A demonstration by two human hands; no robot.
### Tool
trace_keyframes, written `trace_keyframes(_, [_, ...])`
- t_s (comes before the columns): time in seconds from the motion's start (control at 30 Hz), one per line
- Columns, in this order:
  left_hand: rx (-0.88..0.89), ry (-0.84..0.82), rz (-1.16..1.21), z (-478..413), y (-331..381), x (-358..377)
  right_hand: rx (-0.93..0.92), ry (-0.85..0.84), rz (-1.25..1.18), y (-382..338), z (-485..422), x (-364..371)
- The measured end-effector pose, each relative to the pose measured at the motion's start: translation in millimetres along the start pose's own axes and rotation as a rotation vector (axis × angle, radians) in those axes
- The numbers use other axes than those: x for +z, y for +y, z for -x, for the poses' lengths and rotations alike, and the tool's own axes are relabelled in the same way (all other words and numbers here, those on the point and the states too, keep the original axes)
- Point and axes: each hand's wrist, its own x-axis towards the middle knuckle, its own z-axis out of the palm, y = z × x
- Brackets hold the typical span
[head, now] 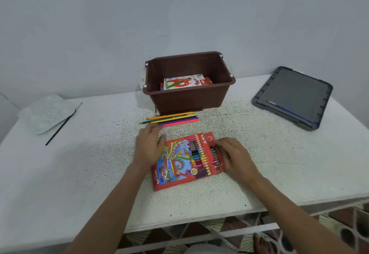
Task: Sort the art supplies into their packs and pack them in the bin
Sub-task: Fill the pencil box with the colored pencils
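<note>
The bin, beyond both hands, is already holding a pastel pack. The pencil pack is lying between the hands, partly filled, the right hand pressing flat-fingered on its mouth. Loose pencils are waiting just past the slack, empty left hand.

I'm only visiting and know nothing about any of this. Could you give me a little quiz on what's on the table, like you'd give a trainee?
1. True or false: the brown bin is empty.
2. Where do the loose pencils lie? A: inside the bin. B: between the bin and the red pencil pack. C: on the floor.
3. What lies on the grey lid?
Key: 1 false, a pack lies inside. 2 B. 3 a blue brush.
</note>
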Motion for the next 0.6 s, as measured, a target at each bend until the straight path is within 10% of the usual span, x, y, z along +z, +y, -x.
trace_keyframes(0.6, [0.043, -0.021, -0.343, -19.8, 13.3, -9.3, 0.035, 0.013, -0.014, -4.3, -2.8, -2.8])
